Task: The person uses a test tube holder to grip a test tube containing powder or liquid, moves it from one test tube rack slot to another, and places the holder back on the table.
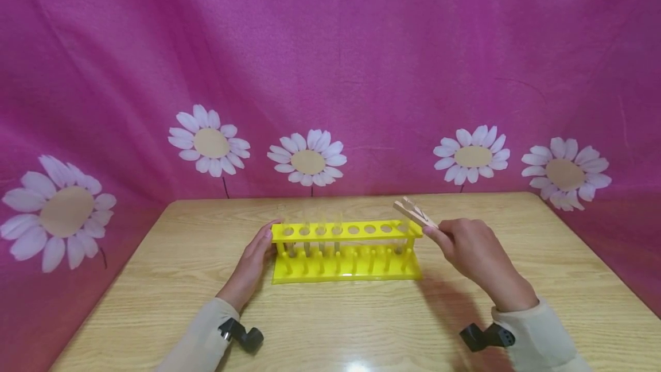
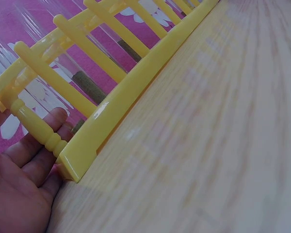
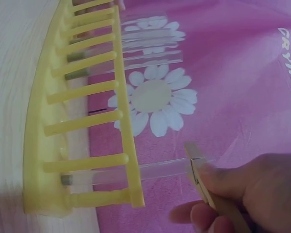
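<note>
A yellow test tube rack (image 1: 347, 275) stands on the table with several clear test tubes (image 1: 337, 220) in its left holes. Dark grey-brown matter fills the bottoms of the tubes visible in the left wrist view. My left hand (image 1: 253, 263) holds the rack's left end, fingers (image 2: 36, 162) behind the end post. My right hand (image 1: 472, 248) grips a wooden test tube holder (image 1: 415, 213), like a long clothes peg with a metal spring. Its tip is at the upper part of one test tube (image 3: 165, 168), upright in the rightmost hole. Whether the jaws clamp the glass is unclear.
The rack's middle-right holes hold no tubes, and a row of yellow pegs (image 1: 354, 260) lines its front. Beneath is a wood-grain table (image 1: 330, 320). A magenta cloth (image 1: 361, 73) with white daisies hangs behind and at both sides.
</note>
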Motion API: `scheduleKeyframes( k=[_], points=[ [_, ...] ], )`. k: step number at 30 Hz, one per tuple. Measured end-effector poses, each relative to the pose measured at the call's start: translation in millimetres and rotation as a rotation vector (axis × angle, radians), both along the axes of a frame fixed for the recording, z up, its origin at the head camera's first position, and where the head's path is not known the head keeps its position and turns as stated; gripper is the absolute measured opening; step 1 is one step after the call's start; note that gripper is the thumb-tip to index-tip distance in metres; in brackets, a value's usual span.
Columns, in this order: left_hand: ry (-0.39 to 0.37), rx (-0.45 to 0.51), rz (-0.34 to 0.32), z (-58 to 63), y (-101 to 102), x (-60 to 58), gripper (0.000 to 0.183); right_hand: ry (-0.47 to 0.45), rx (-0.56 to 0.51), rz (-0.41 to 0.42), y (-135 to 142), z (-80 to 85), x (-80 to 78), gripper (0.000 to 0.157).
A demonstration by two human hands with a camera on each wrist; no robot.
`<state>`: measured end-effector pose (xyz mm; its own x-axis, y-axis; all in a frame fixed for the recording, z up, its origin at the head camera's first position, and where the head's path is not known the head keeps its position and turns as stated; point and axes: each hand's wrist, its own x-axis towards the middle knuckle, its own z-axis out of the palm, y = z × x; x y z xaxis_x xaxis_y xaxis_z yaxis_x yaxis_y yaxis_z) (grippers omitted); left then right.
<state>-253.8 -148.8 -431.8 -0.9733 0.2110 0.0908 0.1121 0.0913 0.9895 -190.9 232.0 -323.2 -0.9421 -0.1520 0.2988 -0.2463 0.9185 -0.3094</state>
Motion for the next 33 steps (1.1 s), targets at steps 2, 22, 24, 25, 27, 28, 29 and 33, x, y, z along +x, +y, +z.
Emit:
scheduleKeyframes(
  k=[2, 22, 24, 25, 27, 28, 29, 33],
  points=[
    [0.0, -0.002, -0.001, 0.0, 0, -0.2, 0.052, 0.025, -0.004, 0.005, 0, 0.9, 0.7, 0.034],
    [0.002, -0.014, -0.006, 0.1, -1, -0.6, 0.047, 0.206, -0.01, 0.017, 2, 7.9, 5.1, 0.038],
    [0.005, -0.01, -0.007, 0.5, -1, -0.5, 0.046, 0.204, -0.015, 0.012, 2, 8.5, 5.4, 0.038],
    [0.007, -0.008, -0.007, 0.5, 0, -0.7, 0.046, 0.207, -0.016, 0.009, 3, 8.8, 5.7, 0.038],
    [0.007, -0.006, -0.004, 0.5, 0, -0.8, 0.045, 0.215, -0.023, 0.009, 3, 9.8, 6.2, 0.037],
    [0.003, -0.007, -0.002, 0.5, 0, -0.8, 0.045, 0.218, -0.026, 0.007, 3, 10.2, 6.3, 0.037],
    [-0.001, -0.006, 0.0, 0.2, 0, -0.9, 0.045, 0.223, -0.029, 0.005, 4, 10.6, 6.5, 0.037],
    [-0.02, -0.02, 0.01, -1.1, 0, -1.1, 0.046, 0.255, -0.029, 0.0, 6, 12.5, 6.6, 0.036]
  ],
)
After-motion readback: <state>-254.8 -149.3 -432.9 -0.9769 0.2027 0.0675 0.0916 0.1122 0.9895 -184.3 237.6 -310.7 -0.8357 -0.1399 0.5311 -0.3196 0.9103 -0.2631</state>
